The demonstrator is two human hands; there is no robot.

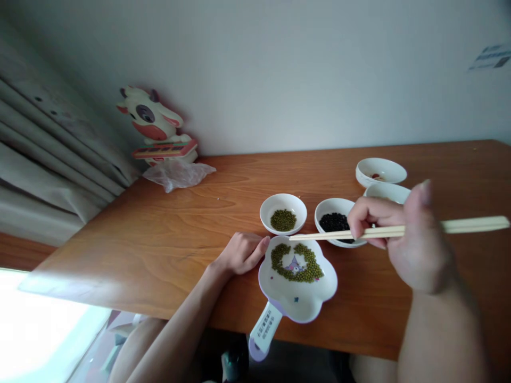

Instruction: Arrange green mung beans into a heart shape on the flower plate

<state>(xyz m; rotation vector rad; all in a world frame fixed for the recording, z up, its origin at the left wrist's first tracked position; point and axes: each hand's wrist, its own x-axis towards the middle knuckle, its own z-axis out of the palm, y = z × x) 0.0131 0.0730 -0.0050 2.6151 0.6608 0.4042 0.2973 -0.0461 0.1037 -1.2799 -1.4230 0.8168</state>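
My right hand is closed around a pair of pale wooden chopsticks. Their tips lie close together over the upper rim of a white, flower-shaped dish with a lilac edge and a labelled handle. Green mung beans form a broken ring around a cartoon figure printed in the dish. My left hand rests on the table with its fingers curled, its thumb at the dish's left rim. Just behind the dish stands a round white bowl with more mung beans. Black beans fill part of another bowl, partly behind the chopsticks.
Farther right are two more white bowls; the back one holds a few reddish-brown bits, the other is partly hidden by my right hand. A cow-shaped toy keyboard and a clear plastic bag sit at the wooden table's back left.
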